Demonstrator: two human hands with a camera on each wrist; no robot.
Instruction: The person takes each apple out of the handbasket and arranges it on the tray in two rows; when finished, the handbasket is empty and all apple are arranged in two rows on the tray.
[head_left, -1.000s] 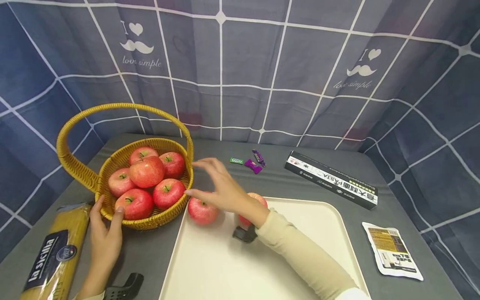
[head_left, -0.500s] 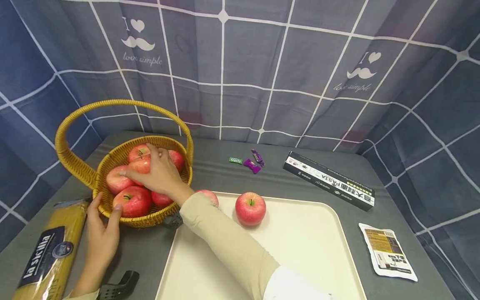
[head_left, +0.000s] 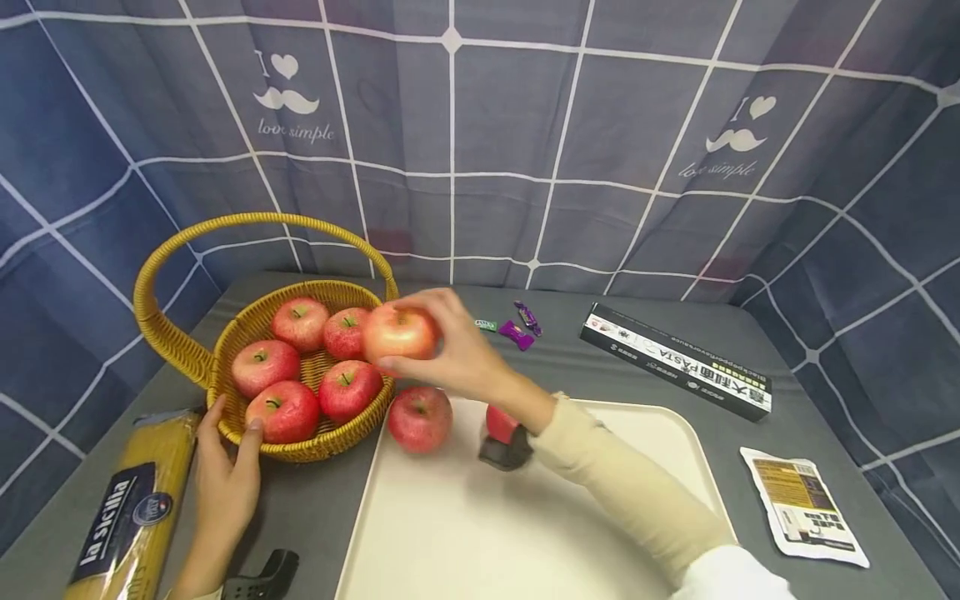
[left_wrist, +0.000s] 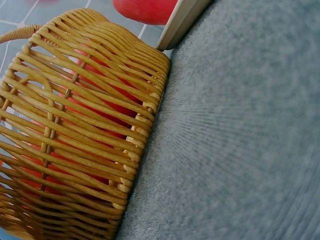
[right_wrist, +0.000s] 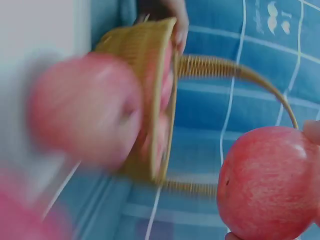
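Well, a grey-blue grid-printed curtain [head_left: 495, 117] hangs behind everything. Before it lies the cream tray [head_left: 450, 525], from whose middle I read the clock in my head view. At ten o'clock stands the yellow wicker basket [head_left: 322, 448] with five red apples [head_left: 282, 412] inside; my left wrist view adds its side weave close up, red showing through the gaps. My right hand [head_left: 461, 354] is clamped on a further apple [head_left: 397, 333] by the basket's three-o'clock rim. Only my right wrist view shows a small dark speck on it.

The tray's left edge passes close beside the basket, with room to move toward six o'clock. Around it lie the "la sicilia" pasta pack [head_left: 127, 517] at nine, the black PASTA box [head_left: 675, 362] at two, a white pouch [head_left: 804, 504] at three and two purple candies [head_left: 516, 335] at twelve.

The tray's near edge is cut off. My left hand [head_left: 228, 479] touches the basket's eight-o'clock rim, thumb and one finger apart; whether the others curl, I can't tell. One tray apple [head_left: 420, 419] shows whole, another [head_left: 501, 422] is partly behind my right wrist. My hand partly covers a green candy [head_left: 486, 326].
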